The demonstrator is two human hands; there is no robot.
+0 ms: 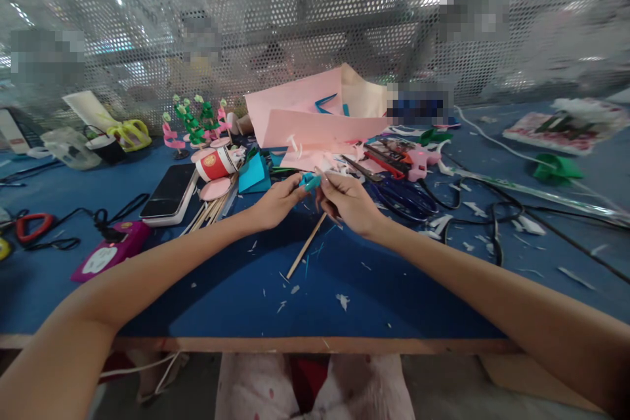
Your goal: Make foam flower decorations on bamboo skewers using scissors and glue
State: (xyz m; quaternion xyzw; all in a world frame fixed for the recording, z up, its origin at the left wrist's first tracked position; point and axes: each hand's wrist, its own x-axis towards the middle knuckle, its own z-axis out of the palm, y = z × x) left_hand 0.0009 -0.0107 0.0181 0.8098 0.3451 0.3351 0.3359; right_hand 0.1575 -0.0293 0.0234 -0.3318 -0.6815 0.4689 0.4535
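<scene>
My left hand (278, 201) pinches a small folded or curled piece of blue paper (310, 181) between thumb and fingers. My right hand (350, 203) meets it from the other side, thumb and forefinger closed at the paper's right end. Below the right hand a thin wooden stick (306, 246) slants down toward me; its upper end is hidden by the fingers, and I cannot tell whether they touch it. A blue paper sheet (254, 174) stands just left and behind the hands. Large pink paper sheets (315, 128) lie folded behind them.
A red-and-white paper cup (215, 165) lies on its side by several sticks. Near it are a white-edged black device (172, 193), a purple power strip (112, 251) and small craft plants (197, 121). Scissors (406, 197), a pink glue gun (420, 161) and black cables (496, 230) sit right.
</scene>
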